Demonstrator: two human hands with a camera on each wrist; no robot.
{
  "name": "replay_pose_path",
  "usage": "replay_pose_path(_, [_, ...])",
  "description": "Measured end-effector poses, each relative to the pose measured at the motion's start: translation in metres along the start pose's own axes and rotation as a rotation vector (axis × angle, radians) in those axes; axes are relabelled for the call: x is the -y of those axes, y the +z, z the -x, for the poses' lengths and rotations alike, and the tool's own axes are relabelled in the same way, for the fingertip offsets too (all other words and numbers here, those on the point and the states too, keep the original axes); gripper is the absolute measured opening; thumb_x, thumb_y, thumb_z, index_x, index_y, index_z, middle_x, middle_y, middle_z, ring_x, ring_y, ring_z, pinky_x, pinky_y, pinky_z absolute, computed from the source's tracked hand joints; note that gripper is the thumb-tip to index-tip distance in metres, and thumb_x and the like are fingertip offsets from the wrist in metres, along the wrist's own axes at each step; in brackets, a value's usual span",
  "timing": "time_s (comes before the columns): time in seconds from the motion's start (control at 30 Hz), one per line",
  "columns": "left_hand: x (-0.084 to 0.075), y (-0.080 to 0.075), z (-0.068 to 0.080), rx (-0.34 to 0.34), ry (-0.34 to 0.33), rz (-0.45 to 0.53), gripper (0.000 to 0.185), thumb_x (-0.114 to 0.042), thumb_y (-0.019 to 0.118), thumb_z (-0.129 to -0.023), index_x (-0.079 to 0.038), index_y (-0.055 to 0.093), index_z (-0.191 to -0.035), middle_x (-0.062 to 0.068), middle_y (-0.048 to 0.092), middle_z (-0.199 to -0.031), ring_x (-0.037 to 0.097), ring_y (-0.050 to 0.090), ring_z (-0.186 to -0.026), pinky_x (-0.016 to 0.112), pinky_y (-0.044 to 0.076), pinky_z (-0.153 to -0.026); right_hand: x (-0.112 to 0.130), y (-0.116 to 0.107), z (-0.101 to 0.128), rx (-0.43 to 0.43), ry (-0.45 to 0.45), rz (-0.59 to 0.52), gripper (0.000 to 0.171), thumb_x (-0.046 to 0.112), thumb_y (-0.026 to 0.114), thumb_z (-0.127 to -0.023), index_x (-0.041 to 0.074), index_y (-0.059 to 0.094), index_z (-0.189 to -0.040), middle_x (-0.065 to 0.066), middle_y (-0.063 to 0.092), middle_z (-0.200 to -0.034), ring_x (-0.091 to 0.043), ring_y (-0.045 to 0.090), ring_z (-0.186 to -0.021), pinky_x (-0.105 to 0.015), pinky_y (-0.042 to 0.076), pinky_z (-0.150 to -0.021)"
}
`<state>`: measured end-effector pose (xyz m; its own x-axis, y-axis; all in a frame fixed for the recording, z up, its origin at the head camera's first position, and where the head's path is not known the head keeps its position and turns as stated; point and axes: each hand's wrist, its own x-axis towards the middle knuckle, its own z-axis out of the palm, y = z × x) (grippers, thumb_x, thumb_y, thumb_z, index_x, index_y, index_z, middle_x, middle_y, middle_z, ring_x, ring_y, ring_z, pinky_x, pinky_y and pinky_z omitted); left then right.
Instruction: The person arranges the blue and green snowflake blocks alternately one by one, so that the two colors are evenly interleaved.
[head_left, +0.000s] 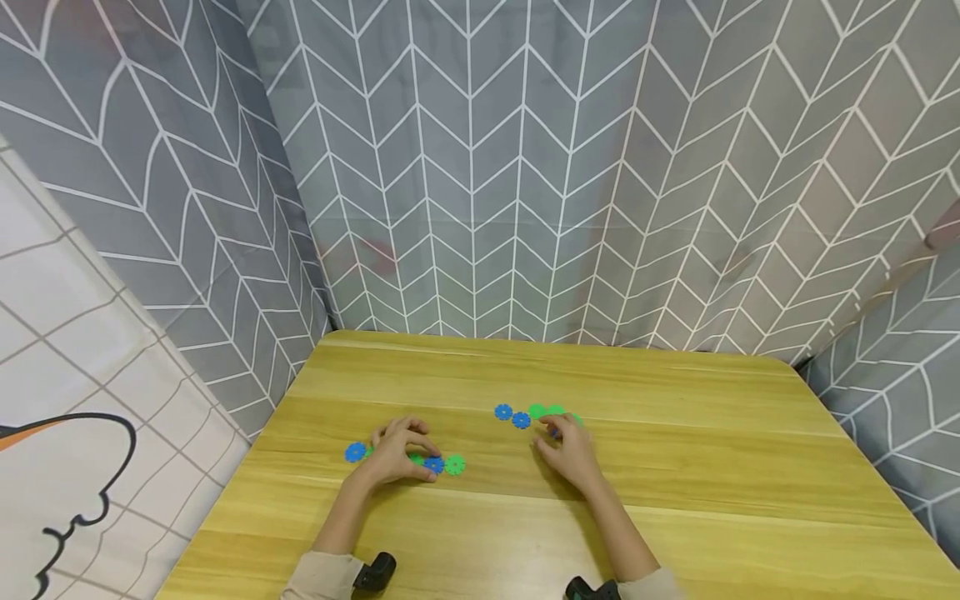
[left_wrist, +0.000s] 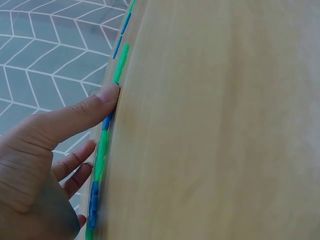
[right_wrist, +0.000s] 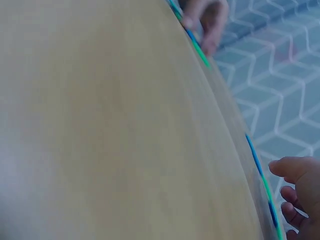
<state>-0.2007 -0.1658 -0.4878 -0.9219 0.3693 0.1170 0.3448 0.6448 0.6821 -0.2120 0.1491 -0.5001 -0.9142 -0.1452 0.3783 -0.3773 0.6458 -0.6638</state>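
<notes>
Here, left fingers (head_left: pixel 426 473) pinching blue disc (head_left: pixel 434 466), right fingers (head_left: pixel 550 452) parted, green discs (head_left: pixel 537 411) on table (head_left: pixel 697 450)

The yellow wood-grained tabletop (head_left: pixel 495 542) is smooth, softly glossy. On it, flat notched blue discs (head_left: pixel 503 412) and green discs (head_left: pixel 454 465), small in view, are probably plastic. Behind it hangs a matt, white-lined grey cloth curtain (head_left: pixel 495 167).

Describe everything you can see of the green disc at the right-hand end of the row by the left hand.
The green disc is bright, thin and round, with a notched, flower-like edge, and looks plastic. It lies flat on the wooden table, meeting a blue disc on one side; whether they interlock is unclear. The left hand is close by, but contact can't be told.
</notes>
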Motion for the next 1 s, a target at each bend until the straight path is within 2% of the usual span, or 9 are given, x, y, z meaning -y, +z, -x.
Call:
replay_pose_path(0.17, [0.002, 0.0, 0.0, -0.002, -0.004, -0.014, 0.025, -0.026, 0.088, -0.06, -0.023, 0.075, -0.081, 0.01, 0.054, -0.118, 0.038, 0.037, -0.117, 0.065, 0.004, -0.097, -0.023, -0.016, -0.002, -0.057, 0.079, 0.054, 0.038, 0.017, 0.076, -0.078, -0.003, 0.065, -0.108, -0.013, 0.06, -0.091, -0.03, 0.054, -0.083, -0.048, 0.029, -0.075])
replay_pose_path(0.3, [0.003, 0.001, 0.0, -0.003, -0.004, -0.009, 0.025, -0.026, 0.087, -0.06, -0.023, 0.075, -0.081, 0.01, 0.054, -0.118, 0.038, 0.037, -0.118, 0.064, 0.003, -0.097, -0.033, -0.023, -0.002, -0.062, 0.129, 0.09, 0.047, 0.021, 0.078, -0.076, -0.004, 0.063, -0.113, -0.018, 0.06, -0.095, -0.034, 0.052, -0.088, -0.046, 0.028, -0.075])
replay_pose_path(0.4, [0.003, 0.001, 0.0, -0.003, -0.003, -0.006, 0.025, -0.026, 0.087, -0.06, -0.024, 0.075, -0.081, 0.009, 0.053, -0.118, 0.037, 0.037, -0.117, 0.064, 0.004, -0.097, -0.037, -0.025, -0.003, -0.04, 0.154, 0.106, 0.044, 0.022, 0.076, -0.078, -0.004, 0.064, -0.111, -0.019, 0.06, -0.096, -0.035, 0.052, -0.092, -0.048, 0.028, -0.077])
replay_pose_path(0.67, [0.003, 0.002, -0.002, -0.003, -0.002, 0.001, 0.024, -0.026, 0.087, -0.061, -0.024, 0.074, -0.081, 0.009, 0.053, -0.118, 0.037, 0.037, -0.117, 0.064, 0.003, -0.097, -0.038, -0.028, -0.003, -0.036, 0.123, 0.081, 0.026, 0.014, 0.072, -0.082, -0.005, 0.068, -0.099, -0.018, 0.062, -0.094, -0.035, 0.054, -0.091, -0.05, 0.026, -0.077])
replay_pose_path(0.9, [0.001, 0.002, -0.001, -0.002, -0.012, -0.002, 0.024, -0.025, 0.087, -0.061, -0.024, 0.074, -0.081, 0.009, 0.053, -0.118, 0.036, 0.037, -0.117, 0.063, 0.004, -0.097, -0.042, -0.032, 0.003, -0.029, 0.093, 0.031, 0.031, 0.019, 0.076, -0.079, -0.002, 0.069, -0.101, -0.016, 0.061, -0.097, -0.034, 0.056, -0.091, -0.055, 0.025, -0.086])
replay_pose_path(1.0, [0.001, 0.002, -0.001, -0.004, -0.011, -0.001, 0.024, -0.025, 0.088, -0.061, -0.024, 0.074, -0.081, 0.01, 0.053, -0.118, 0.036, 0.038, -0.117, 0.063, 0.004, -0.097, -0.043, -0.034, 0.005, -0.022, 0.072, 0.025, 0.028, 0.016, 0.076, -0.078, -0.002, 0.07, -0.099, -0.016, 0.061, -0.097, -0.034, 0.055, -0.091, -0.058, 0.024, -0.088])
